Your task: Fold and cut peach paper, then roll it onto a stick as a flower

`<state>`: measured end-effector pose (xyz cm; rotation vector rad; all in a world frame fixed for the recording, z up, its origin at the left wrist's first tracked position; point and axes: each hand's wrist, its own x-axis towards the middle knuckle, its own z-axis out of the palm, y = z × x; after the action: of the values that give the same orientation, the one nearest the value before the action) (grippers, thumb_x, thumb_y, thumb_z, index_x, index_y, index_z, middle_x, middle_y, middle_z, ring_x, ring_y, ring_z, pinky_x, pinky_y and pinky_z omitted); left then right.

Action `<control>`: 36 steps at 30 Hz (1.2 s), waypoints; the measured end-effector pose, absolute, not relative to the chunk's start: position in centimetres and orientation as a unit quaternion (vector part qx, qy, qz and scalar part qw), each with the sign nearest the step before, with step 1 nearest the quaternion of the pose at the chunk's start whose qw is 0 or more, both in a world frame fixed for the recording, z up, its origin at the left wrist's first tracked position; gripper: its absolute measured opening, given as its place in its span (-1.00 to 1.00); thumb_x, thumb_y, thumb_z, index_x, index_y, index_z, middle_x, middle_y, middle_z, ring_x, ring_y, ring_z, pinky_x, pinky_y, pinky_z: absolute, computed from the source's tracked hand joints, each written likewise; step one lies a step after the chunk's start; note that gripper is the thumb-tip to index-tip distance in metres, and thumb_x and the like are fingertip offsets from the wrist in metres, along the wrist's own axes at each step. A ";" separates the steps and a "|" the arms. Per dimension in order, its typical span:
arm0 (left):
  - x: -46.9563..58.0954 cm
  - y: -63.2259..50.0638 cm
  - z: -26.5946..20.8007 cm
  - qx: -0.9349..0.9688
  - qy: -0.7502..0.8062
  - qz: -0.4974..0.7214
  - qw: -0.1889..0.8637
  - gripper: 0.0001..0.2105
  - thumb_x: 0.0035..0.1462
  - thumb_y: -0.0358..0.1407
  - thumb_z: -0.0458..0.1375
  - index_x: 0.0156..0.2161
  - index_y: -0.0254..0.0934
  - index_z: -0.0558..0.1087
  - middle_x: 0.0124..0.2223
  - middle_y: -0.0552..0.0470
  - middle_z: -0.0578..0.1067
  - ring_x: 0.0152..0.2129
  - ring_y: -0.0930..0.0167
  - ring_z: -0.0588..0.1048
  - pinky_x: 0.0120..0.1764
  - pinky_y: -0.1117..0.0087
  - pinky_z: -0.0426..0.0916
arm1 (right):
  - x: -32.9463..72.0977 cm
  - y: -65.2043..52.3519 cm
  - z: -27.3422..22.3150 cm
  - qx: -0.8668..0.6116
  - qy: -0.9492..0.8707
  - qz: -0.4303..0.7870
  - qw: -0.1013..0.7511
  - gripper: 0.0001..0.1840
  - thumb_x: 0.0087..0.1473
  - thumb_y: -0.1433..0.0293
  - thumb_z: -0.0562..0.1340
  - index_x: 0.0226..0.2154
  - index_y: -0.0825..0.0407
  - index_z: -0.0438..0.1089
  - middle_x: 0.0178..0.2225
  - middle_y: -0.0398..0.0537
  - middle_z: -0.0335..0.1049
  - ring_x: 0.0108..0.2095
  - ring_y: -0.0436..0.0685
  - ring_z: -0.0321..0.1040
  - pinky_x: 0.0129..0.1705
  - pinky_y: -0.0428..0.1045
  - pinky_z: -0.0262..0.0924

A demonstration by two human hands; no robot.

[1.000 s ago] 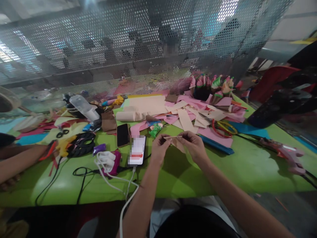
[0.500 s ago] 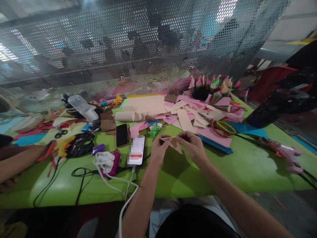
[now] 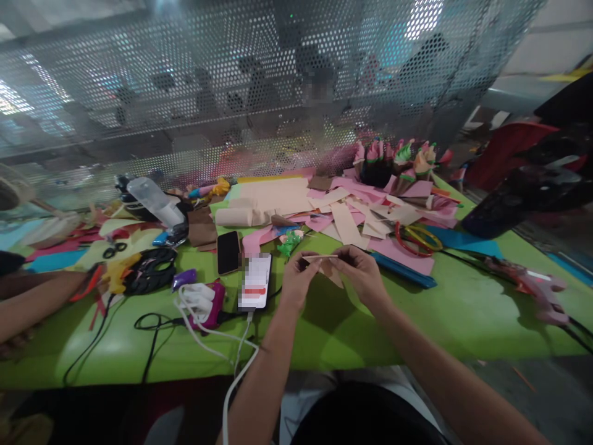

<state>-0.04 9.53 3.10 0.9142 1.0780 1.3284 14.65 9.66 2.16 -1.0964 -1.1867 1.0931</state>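
A small piece of brown craft paper or foam sheet (image 3: pixel 328 271), one edge folded over, is pinched between both hands above the green table (image 3: pixel 343 346). My left hand (image 3: pixel 299 275) grips its left end, thumb toward me. At the right end, my right hand (image 3: pixel 359 269) is closed on the same piece, fingertips near the folded edge. A pointed corner hangs down between the hands. Just beyond my left hand lies a green curled craft piece (image 3: pixel 290 243). A blue flat strip (image 3: pixel 403 270) lies to the right of my right hand.
Phones (image 3: pixel 254 281) and a magenta power adapter (image 3: pixel 214 303) with white cables lie left. Scissors (image 3: pixel 419 240) rest on pink and cream scraps (image 3: pixel 347 222). A pink glue gun (image 3: pixel 532 281) stands right, a yellow one (image 3: pixel 121 272) left, near another person's arm (image 3: pixel 41 300).
My right fingers have shifted slightly along the brown piece, and its hanging corner sits a little differently. Everything else looks the same.
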 end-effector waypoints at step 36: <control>-0.3 9.4 3.8 0.359 0.450 0.604 0.551 -0.75 -0.19 -0.22 0.39 -0.42 -0.28 0.46 -0.50 0.16 0.44 -0.56 0.54 0.38 -0.35 0.44 0.34 | 14.6 9.5 3.0 -0.469 -0.468 0.481 0.574 -0.64 -0.19 0.08 0.42 -0.46 0.00 0.45 -0.49 -0.13 0.39 -0.45 0.06 0.25 -0.43 -0.04 0.13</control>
<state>-0.26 9.44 3.75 0.8497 1.0652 1.4296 14.61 9.54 2.99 -1.1002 -1.0963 1.1274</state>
